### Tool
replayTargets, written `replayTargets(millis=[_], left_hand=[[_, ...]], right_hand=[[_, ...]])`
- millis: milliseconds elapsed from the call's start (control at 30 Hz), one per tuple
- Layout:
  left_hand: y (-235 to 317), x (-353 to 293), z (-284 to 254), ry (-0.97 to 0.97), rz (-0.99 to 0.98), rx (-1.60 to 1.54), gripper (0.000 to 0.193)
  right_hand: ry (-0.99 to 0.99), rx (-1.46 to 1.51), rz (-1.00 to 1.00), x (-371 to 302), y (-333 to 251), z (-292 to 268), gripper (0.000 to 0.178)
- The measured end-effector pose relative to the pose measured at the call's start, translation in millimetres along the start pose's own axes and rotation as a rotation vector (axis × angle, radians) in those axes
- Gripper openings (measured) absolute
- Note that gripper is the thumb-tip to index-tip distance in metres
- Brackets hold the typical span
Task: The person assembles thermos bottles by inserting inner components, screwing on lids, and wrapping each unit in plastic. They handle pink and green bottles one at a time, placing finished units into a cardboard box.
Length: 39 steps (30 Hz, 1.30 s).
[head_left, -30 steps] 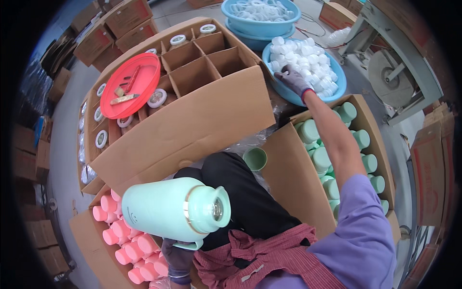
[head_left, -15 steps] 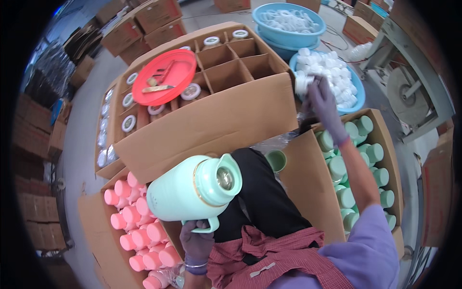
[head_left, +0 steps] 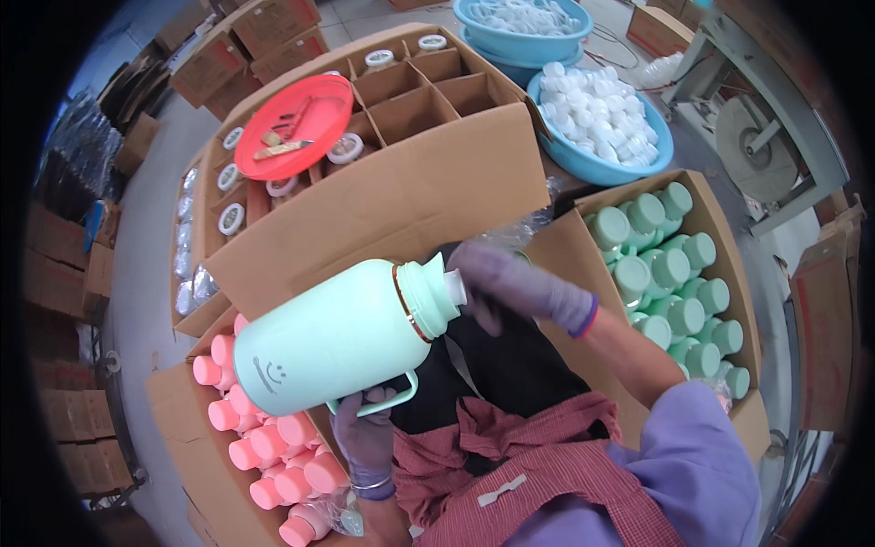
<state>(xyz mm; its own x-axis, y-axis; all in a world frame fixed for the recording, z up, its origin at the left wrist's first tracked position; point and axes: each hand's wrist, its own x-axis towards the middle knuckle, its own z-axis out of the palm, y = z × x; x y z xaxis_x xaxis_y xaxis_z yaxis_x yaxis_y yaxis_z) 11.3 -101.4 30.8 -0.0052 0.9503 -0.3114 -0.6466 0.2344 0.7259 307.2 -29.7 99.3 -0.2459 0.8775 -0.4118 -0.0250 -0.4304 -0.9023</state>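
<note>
A mint-green vacuum jug (head_left: 319, 333) lies tilted across my lap, its mouth turned to the right. My gloved left hand (head_left: 365, 436) grips its handle from below. A white stopper (head_left: 456, 286) sits in the jug's mouth. Right beside that stopper is my gloved right hand (head_left: 506, 281), its fingers smeared by motion, so whether they grip the stopper is unclear. Farther back, a blue tub (head_left: 597, 171) holds a heap of white stoppers (head_left: 597, 114).
A divided carton (head_left: 383, 205) stands ahead, with a red round tray (head_left: 296, 123) on top. Pink-lidded jugs (head_left: 269, 442) fill a carton at left, green-lidded ones (head_left: 665, 269) one at right. Another blue tub (head_left: 524, 44) with white rings stands behind.
My right hand has come from the stopper tub to the jug's mouth, where a white stopper now sits. The jug has swung so its mouth points right.
</note>
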Motion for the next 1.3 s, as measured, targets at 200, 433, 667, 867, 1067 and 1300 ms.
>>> replayTargets(millis=[200, 433, 667, 867, 1067, 1300], left_hand=[[-8, 1, -14, -0.079, -0.133, -0.117, 0.018], [-2, -1, -13, -0.052, -0.198, -0.206, 0.016], [-3, 5, -22, -0.163, -0.175, -0.26, 0.018], [2, -2, -9, -0.074, -0.13, -0.129, 0.018], [-7, 4, -22, -0.342, 0.453, 0.398, 0.022], [16, 55, -141, -0.025, 0.863, 1.444, 0.032]], right_hand=[[0.495, -1.426, -0.429, 14, 146, -89, 0.046], [0.51, -1.307, -0.08, -14, 177, -96, 0.053], [0.479, -1.54, -1.035, -97, 6, -18, 0.079], [0.277, -0.771, -1.23, -33, 16, 13, 0.062], [0.138, 0.168, -0.331, 16, 1, 38, 0.037], [-0.231, 0.332, 0.19, 50, -46, 49, 0.052]])
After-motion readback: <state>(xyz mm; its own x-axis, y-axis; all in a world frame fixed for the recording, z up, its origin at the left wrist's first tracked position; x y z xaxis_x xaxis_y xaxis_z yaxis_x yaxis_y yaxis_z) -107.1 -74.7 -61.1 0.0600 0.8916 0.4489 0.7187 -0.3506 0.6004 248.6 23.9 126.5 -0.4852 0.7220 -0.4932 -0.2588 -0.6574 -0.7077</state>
